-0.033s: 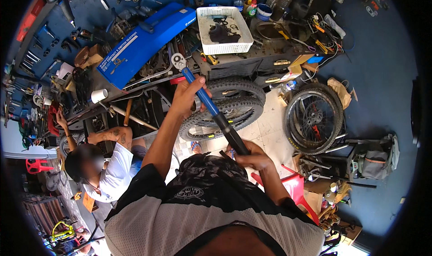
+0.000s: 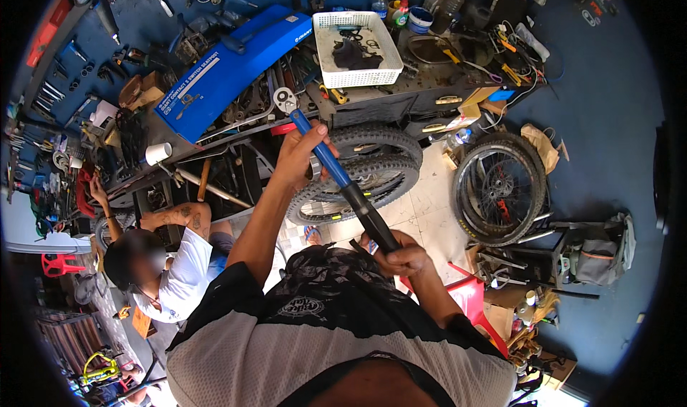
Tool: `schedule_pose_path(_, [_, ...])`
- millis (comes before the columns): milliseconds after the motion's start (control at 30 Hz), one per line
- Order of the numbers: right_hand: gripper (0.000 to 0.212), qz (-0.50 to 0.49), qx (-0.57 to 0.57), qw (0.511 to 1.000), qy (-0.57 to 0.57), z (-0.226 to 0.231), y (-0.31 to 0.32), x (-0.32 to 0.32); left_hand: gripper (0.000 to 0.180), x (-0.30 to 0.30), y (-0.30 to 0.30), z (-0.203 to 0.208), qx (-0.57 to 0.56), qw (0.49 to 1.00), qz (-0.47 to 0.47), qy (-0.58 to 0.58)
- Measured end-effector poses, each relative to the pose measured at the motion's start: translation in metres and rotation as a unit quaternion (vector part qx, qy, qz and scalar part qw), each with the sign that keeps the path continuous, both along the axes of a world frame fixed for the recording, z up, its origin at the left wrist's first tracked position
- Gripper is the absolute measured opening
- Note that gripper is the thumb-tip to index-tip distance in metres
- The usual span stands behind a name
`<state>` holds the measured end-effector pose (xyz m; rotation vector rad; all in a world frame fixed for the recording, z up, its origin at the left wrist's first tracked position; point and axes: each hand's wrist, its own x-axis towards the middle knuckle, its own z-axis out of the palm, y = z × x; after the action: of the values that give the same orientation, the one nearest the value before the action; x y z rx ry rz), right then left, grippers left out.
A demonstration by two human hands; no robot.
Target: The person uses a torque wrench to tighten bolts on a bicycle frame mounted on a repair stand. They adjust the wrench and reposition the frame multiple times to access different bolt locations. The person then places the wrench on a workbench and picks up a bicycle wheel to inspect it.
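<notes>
Held slantwise before me is a torque wrench [image 2: 343, 181] with a silver ratchet head, a blue shaft and a black grip. My left hand [image 2: 301, 153] is closed around the blue shaft, below the ratchet head, thumb lying along it. Lower down, my right hand [image 2: 406, 257] wraps the end of the black grip. The ratchet head points up and left, in front of the bench edge, and no bolt is seen on it. Beyond and below the wrench are bicycle wheels [image 2: 390, 172] with knobby tyres.
A workbench [image 2: 358, 110] carries a long blue box [image 2: 229, 67], a white basket [image 2: 392, 74], bottles and loose tools. Another wheel [image 2: 458, 199] leans at right, near a red chair [image 2: 469, 299]. At left, a person in a white shirt [image 2: 182, 282] sits by the bench.
My right hand has turned and closed further around the end of the black grip. The wrench has shifted very slightly; my left hand keeps its hold.
</notes>
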<state>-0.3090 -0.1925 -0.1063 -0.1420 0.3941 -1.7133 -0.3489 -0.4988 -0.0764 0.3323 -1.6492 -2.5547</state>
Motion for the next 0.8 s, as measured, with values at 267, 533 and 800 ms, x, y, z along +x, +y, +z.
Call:
schedule_pose_path(267, [0.056, -0.023, 0.224, 0.936, 0.269, 0.003, -0.027, 0.005, 0.033, -0.014, -0.007, -0.001, -0.085, 0.996, -0.003, -0.04])
schedule_pose_path(533, [0.071, -0.031, 0.054, 0.998, -0.016, -0.002, -0.026, 0.001, 0.032, -0.017, -0.014, -0.003, -0.019, 1.0, 0.013, 0.01])
schedule_pose_path(800, [0.087, -0.076, 0.089, 0.989, 0.086, 0.001, -0.019, -0.012, 0.031, -0.008, -0.013, -0.011, 0.008, 0.999, 0.049, -0.016])
